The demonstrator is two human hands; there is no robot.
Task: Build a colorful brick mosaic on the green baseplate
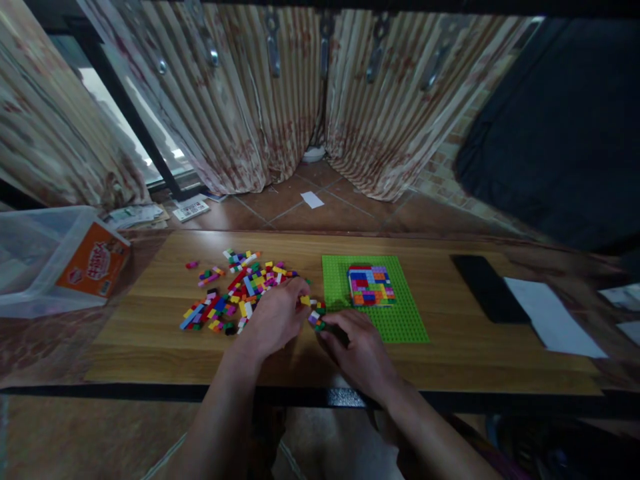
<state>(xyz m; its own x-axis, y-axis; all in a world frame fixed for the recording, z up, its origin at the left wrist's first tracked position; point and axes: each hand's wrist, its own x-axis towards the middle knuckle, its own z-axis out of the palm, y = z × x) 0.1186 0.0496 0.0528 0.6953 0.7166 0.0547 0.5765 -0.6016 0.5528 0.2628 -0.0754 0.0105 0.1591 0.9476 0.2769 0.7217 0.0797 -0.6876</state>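
Note:
My left hand [280,315] is curled at the right edge of a loose pile of coloured toy bricks [257,283]. A yellow toy brick [305,301] shows at its fingertips. Just to the right, my right hand [359,343] has its thumb and index finger closed at a small purple and green cluster of toy bricks [316,320]. The two hands are close but apart. Beyond my right hand lies a green studded baseplate [407,313], bearing a low square block of many-coloured bricks [371,287].
A black flat slab [487,288] and a white sheet of paper [555,317] lie at the right of the wooden table [175,360]. A clear plastic bin [40,257] with an orange label stands off its left end. Striped curtains [240,100] hang behind.

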